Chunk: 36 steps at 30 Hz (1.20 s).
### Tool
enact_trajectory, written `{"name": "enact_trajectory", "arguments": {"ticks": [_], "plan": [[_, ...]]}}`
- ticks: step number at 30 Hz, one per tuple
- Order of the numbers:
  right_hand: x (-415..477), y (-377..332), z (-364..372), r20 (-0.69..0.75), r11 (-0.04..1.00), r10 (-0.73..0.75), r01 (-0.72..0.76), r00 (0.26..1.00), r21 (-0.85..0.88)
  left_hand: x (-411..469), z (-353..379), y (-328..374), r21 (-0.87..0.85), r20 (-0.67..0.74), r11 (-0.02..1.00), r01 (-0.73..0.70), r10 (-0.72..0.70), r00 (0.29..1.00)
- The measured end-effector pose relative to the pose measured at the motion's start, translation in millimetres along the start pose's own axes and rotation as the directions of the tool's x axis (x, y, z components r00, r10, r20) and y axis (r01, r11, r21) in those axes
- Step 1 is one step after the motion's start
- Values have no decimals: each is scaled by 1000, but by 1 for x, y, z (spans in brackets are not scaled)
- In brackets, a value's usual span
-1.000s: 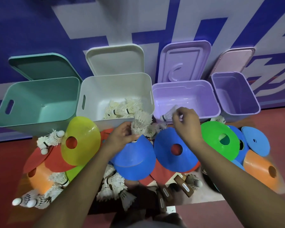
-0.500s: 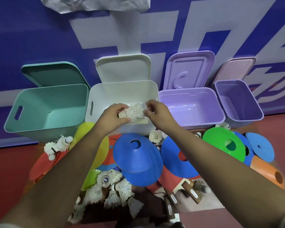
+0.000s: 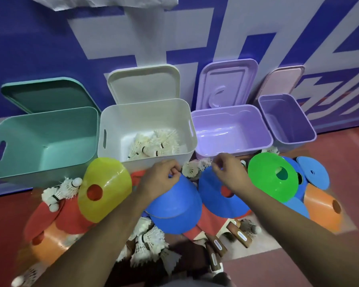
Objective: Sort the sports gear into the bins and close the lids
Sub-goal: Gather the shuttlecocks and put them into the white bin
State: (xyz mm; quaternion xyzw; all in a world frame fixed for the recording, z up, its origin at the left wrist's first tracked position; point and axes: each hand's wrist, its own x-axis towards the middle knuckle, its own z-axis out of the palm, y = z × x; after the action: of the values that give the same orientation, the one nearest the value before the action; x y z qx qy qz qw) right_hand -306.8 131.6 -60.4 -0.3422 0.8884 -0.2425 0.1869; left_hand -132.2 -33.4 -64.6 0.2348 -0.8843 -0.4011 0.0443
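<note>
Four open bins line the wall, lids propped behind; the white bin (image 3: 147, 129) holds a heap of shuttlecocks (image 3: 153, 145). Both hands hover just before its front rim: left hand (image 3: 161, 179) curled, fingertips pinched with nothing visibly held, over a blue cone (image 3: 174, 208); right hand (image 3: 229, 172) likewise loosely closed. One loose shuttlecock (image 3: 192, 169) lies between them. Cones crowd the floor (image 3: 340, 154) on either side.

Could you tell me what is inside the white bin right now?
The white bin holds a pile of white shuttlecocks toward its front right. The near wall hides the front of the floor, so anything lying there cannot be seen.
</note>
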Motion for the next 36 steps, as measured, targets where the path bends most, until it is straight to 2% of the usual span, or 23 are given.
{"name": "enact_trajectory", "arguments": {"ticks": [4, 8, 15, 19, 21, 25, 33, 36], "plan": [[-1, 23, 16, 1, 986, 45, -44, 999, -163, 10, 34, -6, 179, 78, 980, 87, -102, 992], [15, 26, 33, 7, 973, 56, -53, 998, -223, 30, 57, -8, 443, 140, 888, 125, -206, 968], [35, 28, 61, 45, 943, 56, -39, 997, -331, 53, 80, -21, 587, 161, 805, 85, -218, 963], [42, 32, 68, 49, 945, 55, -36, 997, -325, 57, 79, -24, 565, 131, 825, 31, -127, 983], [42, 32, 67, 61, 960, 33, -14, 998, -280, 51, 76, -25, 497, 109, 867, 23, -89, 990], [35, 37, 60, -10, 987, -68, 65, 998, -144, 37, 65, -25, 405, 7, 914, 4, -7, 1000], [21, 49, 46, -37, 961, -277, 277, 960, -13, 22, 45, -10, 209, -201, 976, 59, -16, 979], [18, 44, 36, -85, 943, -306, 314, 948, 112, 14, 41, -3, 136, -222, 990, -17, 48, 974]]}}
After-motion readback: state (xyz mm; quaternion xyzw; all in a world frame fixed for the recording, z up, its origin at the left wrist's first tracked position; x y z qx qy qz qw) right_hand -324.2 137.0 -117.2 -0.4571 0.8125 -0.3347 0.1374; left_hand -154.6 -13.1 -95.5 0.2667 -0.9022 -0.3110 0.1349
